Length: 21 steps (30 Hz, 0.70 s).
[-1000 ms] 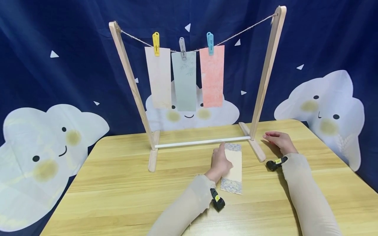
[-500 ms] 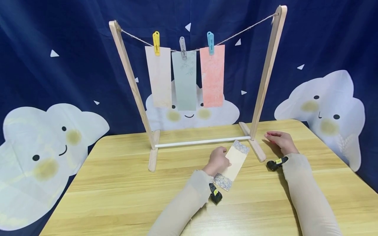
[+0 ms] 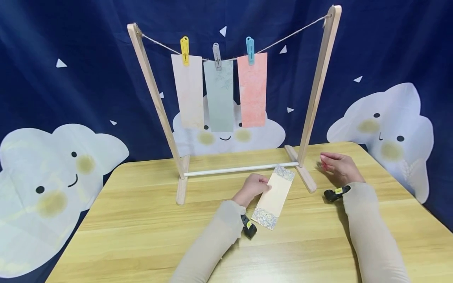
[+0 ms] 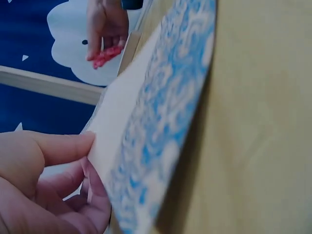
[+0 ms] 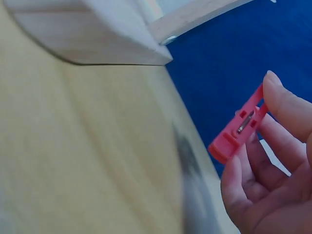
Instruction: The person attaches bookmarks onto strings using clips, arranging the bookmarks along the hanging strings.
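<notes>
My left hand [image 3: 253, 188] pinches the long edge of a cream paper card [image 3: 274, 194] with blue patterned ends, thumb on top in the left wrist view. The card is tilted, its near end raised over the table. At the right, beyond the stand's foot, my right hand [image 3: 341, 168] holds a red clothespin [image 5: 239, 127] between thumb and fingers. Three cards hang from a twine line: a pale one [image 3: 188, 92] under a yellow clothespin [image 3: 185, 51], a grey-green one [image 3: 219, 98] under a grey clothespin [image 3: 217, 57], and a pink one [image 3: 253, 92] under a blue clothespin [image 3: 250, 51].
The wooden stand's left post [image 3: 155, 98] and right post [image 3: 320, 86] carry the twine [image 3: 295, 34]. A white rod [image 3: 240, 169] joins their feet low down, just behind the card. A navy curtain with white clouds hangs behind the wooden table [image 3: 141, 243].
My left hand has drawn the card off the tabletop, turned it so its far end leans right, and shifted slightly left. The right hand keeps the clothespin and has moved a little right.
</notes>
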{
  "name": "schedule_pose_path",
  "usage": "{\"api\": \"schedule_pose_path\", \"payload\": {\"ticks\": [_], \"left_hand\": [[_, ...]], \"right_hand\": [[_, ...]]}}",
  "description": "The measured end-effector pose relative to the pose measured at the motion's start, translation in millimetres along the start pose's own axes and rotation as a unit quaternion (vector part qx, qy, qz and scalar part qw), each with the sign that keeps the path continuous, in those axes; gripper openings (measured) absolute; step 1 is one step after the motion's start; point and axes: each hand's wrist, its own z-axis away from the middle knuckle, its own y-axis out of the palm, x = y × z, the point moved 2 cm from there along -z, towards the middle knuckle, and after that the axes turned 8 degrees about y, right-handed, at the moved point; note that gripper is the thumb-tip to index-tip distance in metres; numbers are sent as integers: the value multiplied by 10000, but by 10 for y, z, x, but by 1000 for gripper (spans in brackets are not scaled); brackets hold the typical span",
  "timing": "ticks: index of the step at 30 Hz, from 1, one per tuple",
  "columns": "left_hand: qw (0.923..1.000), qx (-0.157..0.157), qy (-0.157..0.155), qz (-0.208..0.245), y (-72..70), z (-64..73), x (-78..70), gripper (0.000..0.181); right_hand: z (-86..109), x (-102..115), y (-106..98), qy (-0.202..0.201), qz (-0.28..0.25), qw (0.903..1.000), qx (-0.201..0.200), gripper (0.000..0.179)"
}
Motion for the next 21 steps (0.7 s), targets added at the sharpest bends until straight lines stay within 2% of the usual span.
{"api": "schedule_pose_path", "payload": {"ticks": [5, 9, 15, 18, 21], "left_hand": [[9970, 138, -23, 758, -63, -25, 44, 18], [9912, 166, -137, 1302, -89, -51, 95, 22], [9882, 285, -320, 1472, -130, -54, 115, 22], [9870, 254, -412, 1533, -151, -59, 126, 20], [9860, 165, -440, 1598, -191, -78, 112, 19]], "right_hand": [[46, 143, 38, -289, -103, 9985, 450, 17], [80, 272, 70, -505, -501, 9930, 940, 27], [118, 424, 135, -589, -558, 9852, 1511, 33], [135, 481, 191, -636, -559, 9829, 1636, 33], [147, 534, 245, -756, -641, 9766, 1910, 35]]}}
